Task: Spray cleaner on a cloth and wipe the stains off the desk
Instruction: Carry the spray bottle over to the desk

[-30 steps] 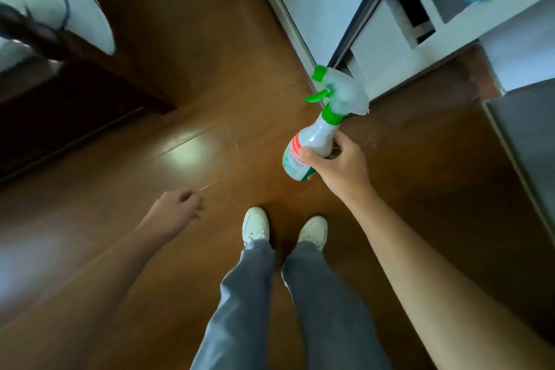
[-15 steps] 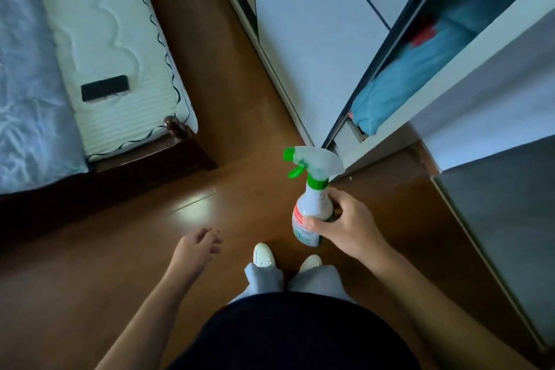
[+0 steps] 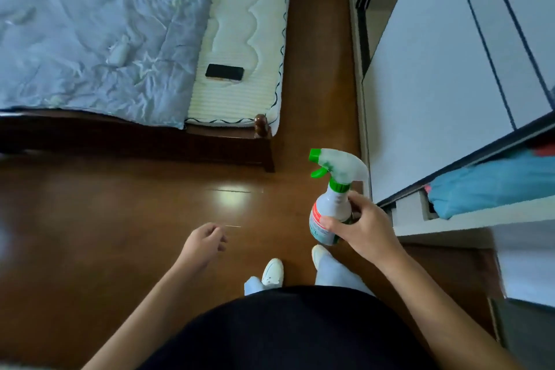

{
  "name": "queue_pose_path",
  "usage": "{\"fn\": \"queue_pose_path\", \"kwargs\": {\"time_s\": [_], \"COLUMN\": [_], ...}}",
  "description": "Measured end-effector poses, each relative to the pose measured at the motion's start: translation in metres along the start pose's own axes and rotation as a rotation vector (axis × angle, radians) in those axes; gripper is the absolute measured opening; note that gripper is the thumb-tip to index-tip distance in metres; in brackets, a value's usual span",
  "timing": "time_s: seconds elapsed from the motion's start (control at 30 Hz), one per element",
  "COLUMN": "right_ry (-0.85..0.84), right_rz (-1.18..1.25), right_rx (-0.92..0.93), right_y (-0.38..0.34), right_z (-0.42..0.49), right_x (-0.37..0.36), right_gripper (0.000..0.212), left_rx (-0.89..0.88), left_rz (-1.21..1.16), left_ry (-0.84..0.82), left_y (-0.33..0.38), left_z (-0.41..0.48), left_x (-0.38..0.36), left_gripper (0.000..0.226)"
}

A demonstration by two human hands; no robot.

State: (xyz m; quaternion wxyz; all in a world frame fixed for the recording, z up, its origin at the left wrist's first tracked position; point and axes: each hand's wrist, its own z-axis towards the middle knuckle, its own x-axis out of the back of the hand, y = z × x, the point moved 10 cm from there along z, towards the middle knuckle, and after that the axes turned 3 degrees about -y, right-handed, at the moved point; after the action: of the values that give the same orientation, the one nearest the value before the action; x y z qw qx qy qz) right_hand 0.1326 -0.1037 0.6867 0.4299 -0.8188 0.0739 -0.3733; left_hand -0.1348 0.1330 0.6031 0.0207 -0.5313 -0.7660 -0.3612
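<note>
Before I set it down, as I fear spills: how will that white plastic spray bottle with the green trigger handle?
The white plastic spray bottle is probably rigid and fairly light: the right hand alone holds it upright. Its tall, narrow body under a bulky trigger head may tip if nudged. The smooth plastic could slip in wet fingers.

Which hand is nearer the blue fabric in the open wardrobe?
Right. The right hand, gripping the spray bottle, is left of the blue fabric; the left hand hangs farther left over the floor.
</note>
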Motion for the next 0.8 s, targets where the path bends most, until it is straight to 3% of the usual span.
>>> {"fn": "queue_pose_path", "kwargs": {"time_s": [0.13, 0.37, 0.6, 0.8], "right_ry": [-0.243, -0.709, -1.073, -1.208], "right_rz": [-0.036, -0.276, -0.470, -0.546], "right_rx": [0.110, 0.379, 0.616, 0.754], "right_y": [-0.017, -0.063, -0.110, -0.136], "right_z": [0.032, 0.030, -0.055, -0.146], "right_x": [-0.021, -0.103, -0.218, -0.298], "right_gripper": [0.060, 0.045, 0.048, 0.044], "left_rx": [0.247, 0.568, 0.823, 0.900], "left_rz": [-0.204, -0.577, -1.047, -1.272], "left_ry": [0.152, 0.410, 0.647, 0.695], "left_y": [-0.084, -0.219, -0.313, -0.367], "left_z": [-0.039, -0.166, -0.297, -0.337], "left_x": [-0.007, -0.094, -0.211, -0.258], "left_gripper": [0.026, 0.022, 0.021, 0.023]}}
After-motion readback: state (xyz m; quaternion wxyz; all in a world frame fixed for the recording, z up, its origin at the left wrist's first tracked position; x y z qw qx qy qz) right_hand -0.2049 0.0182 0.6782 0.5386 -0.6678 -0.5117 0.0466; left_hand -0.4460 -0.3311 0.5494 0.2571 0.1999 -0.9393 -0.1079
